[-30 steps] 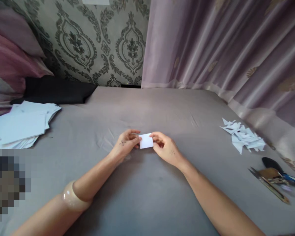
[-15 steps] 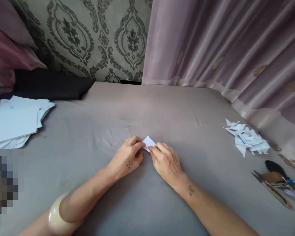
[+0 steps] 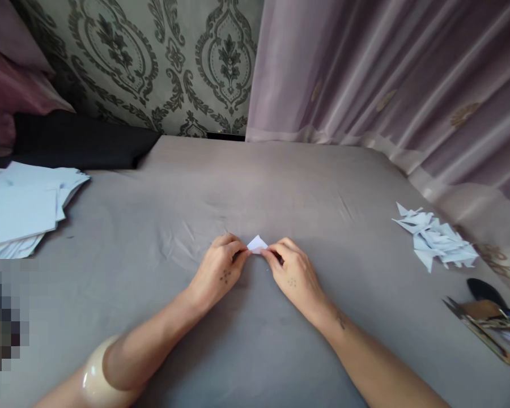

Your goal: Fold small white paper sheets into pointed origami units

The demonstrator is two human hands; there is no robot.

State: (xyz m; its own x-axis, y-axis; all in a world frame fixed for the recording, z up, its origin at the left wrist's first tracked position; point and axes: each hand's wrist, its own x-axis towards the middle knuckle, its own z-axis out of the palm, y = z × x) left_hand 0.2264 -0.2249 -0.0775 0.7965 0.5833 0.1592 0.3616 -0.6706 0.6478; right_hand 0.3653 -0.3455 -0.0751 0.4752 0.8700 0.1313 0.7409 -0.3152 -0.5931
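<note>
Two bare hands work at one small piece of white paper (image 3: 257, 244) in the head view, near the middle of a grey, cloth-covered surface (image 3: 255, 340). The left hand (image 3: 221, 263) pinches the paper's left corner between thumb and fingers; the right hand (image 3: 295, 269) pinches the right corner likewise. Between them the paper shows as a low triangle, its apex pointing away from the person; whether it touches the surface cannot be told.

Change: one second earlier the piece appears as a flat rectangle, and half a second earlier as a diamond, corner-on; only a triangle shows now, which suggests a fold across the middle with both hands at the ends of the crease.

Containers: none is visible; papers and tools lie in the open. At far left, a stack of larger white sheets (image 3: 19, 207) lies unevenly layered, just beside a black cloth (image 3: 76, 141). At right, a heap of pointed, folded-looking paper pieces (image 3: 436, 238) lies well apart from the right hand. Nearer the person are slender snips (image 3: 491, 341), beside a brown object (image 3: 482, 309) and a black-and-blue tool (image 3: 487, 292); finer details are too blurred to tell. A pale bangle (image 3: 94, 374) encircles the left forearm.
</note>
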